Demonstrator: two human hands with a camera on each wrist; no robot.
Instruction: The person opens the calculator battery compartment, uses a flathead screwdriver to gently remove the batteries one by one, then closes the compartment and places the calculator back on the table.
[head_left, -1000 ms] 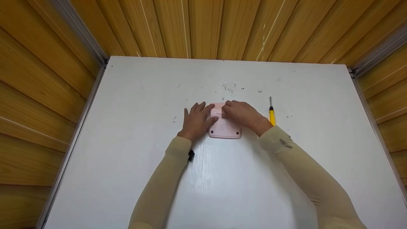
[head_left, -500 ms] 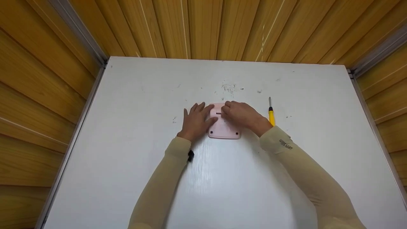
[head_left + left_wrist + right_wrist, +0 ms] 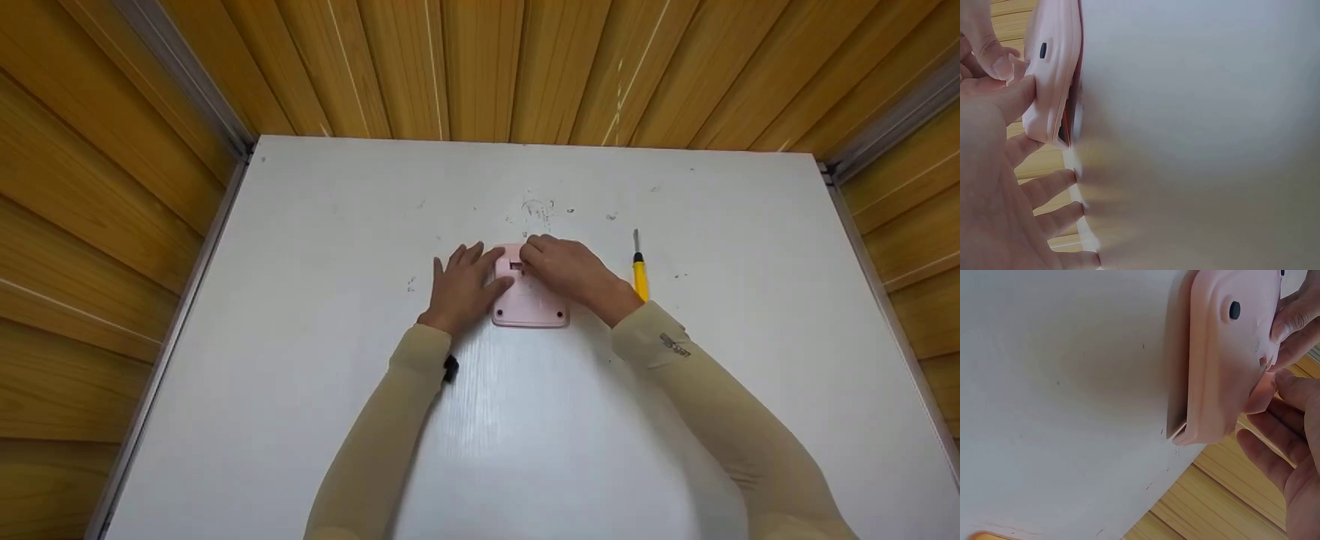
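- one pink device point(image 3: 531, 303), back up, mid-frame in head view; black feet point(image 3: 500, 312) at its lower corners
- dark slot point(image 3: 515, 265) in its upper half
- right hand point(image 3: 571, 268): thumb and fingers pinch small pink flap point(image 3: 1262, 394) at device
- left hand point(image 3: 459, 291): fingers spread, thumb and index touching device's left side
- yellow screwdriver point(image 3: 640, 276) right of centre, tip up-frame
- white table point(image 3: 337, 232) underneath; wood-slat wall point(image 3: 480, 67) across top

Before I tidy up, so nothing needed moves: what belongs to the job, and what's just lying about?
In the job:
pink device, touched by left fingers
small pink piece, pinched by right fingers

Lying about:
yellow screwdriver, not held, perhaps needed
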